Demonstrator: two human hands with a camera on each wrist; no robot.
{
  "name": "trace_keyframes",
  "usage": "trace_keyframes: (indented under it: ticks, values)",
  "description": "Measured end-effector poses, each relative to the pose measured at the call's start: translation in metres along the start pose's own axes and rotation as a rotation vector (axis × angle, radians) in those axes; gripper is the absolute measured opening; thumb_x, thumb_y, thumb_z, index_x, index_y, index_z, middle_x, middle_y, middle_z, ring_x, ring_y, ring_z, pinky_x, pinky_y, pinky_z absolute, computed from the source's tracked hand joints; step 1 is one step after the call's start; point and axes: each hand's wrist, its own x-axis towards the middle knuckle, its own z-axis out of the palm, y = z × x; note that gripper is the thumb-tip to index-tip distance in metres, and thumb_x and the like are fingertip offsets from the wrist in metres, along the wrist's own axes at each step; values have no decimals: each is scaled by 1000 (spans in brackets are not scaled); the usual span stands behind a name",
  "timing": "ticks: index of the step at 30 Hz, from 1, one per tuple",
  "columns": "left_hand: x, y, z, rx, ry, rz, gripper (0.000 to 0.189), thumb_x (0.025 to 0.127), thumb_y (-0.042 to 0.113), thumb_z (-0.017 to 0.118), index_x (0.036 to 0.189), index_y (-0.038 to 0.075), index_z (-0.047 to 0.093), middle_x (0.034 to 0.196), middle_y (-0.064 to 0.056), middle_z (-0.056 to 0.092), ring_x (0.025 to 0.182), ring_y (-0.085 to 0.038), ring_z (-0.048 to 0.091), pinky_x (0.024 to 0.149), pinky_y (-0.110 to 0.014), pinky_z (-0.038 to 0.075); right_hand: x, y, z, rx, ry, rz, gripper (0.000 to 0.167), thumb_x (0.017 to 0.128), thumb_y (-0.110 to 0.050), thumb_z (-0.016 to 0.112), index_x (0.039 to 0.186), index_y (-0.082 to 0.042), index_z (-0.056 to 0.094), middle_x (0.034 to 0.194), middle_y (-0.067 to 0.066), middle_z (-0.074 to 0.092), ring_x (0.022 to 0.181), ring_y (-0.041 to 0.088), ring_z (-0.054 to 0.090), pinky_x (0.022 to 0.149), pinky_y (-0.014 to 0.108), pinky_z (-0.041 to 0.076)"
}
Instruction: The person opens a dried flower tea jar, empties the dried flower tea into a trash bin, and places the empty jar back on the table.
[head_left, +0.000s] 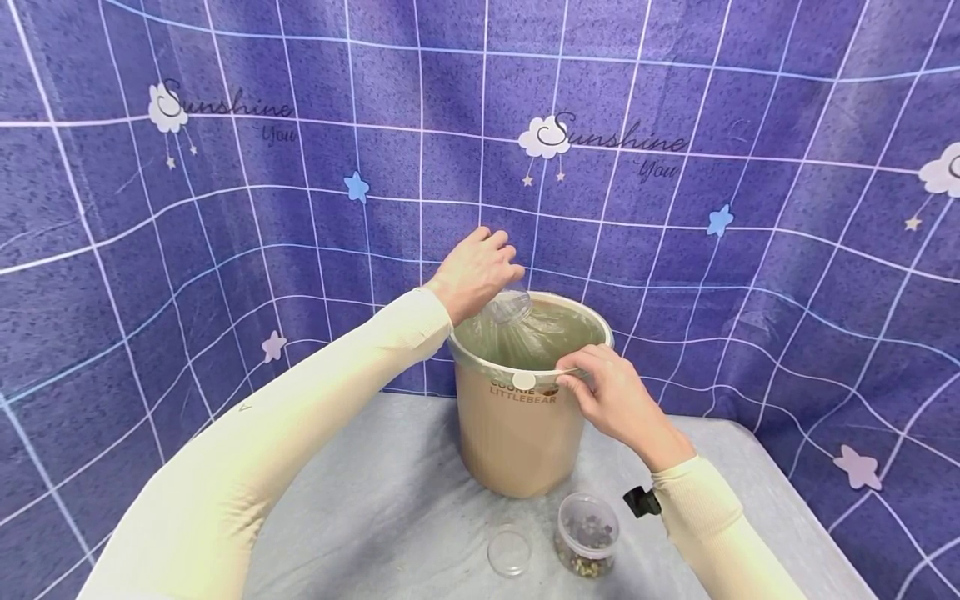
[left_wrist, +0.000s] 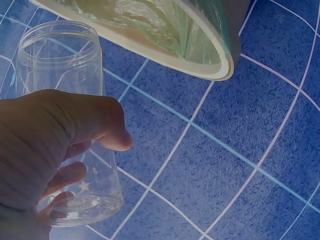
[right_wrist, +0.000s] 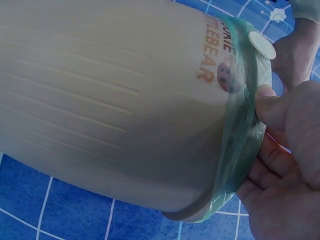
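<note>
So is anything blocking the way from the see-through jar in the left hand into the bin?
Nothing visible blocks it. The left hand holds the clear jar at the open top of the bin, with no cover across it. The right hand grips the rim, off to one side.

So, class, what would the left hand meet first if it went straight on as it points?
Probably the cloth behind the bin: nothing shows between it and the left hand, though depth is unclear.

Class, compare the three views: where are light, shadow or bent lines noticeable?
Head view: brightest, grid lines curving across the backdrop; left wrist view: dimmer, left hand shaded, glints on the clear jar; right wrist view: soft shadow across the bin.
</note>
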Motion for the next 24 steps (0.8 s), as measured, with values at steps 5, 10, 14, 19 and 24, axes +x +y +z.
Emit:
trace_keyframes:
  ticks: [5,10,14,19,24]
  values:
    - [-2,-1,-1,-17,-3,-7,27,87,10,74,110,25,76,107,-2,72,108,-27,57,95,-40,43,0,0,0,2,-6,5,12,87,-7,80,95,-13,74,90,-3,68,83,16,58,73,37,49]
    - [-6,-2,-3,-42,4,-13,29,87,8,75,111,25,75,107,-3,73,108,-27,57,95,-40,44,0,0,-1,-2,-10,6,11,88,-8,80,96,-13,74,91,-3,68,83,16,58,73,37,49]
    - [-8,-3,-6,-72,5,-29,32,85,6,77,111,23,75,107,-4,72,108,-28,57,95,-42,44,0,-1,-2,-2,-9,5,11,87,-8,80,95,-13,74,91,-3,69,84,16,59,74,38,49]
    - [-11,-5,-8,-133,-6,-94,36,84,3,75,114,23,74,109,-5,71,109,-29,57,93,-43,45,0,-2,-2,5,-12,11,11,88,-7,80,95,-12,74,91,-3,69,85,17,60,75,38,49]
    - [-19,-5,-6,-210,-13,-150,38,85,0,70,117,21,72,111,-7,70,110,-30,58,92,-44,46,1,-2,-3,8,-30,23,11,88,-7,80,95,-13,74,91,-3,69,85,17,59,75,38,49]
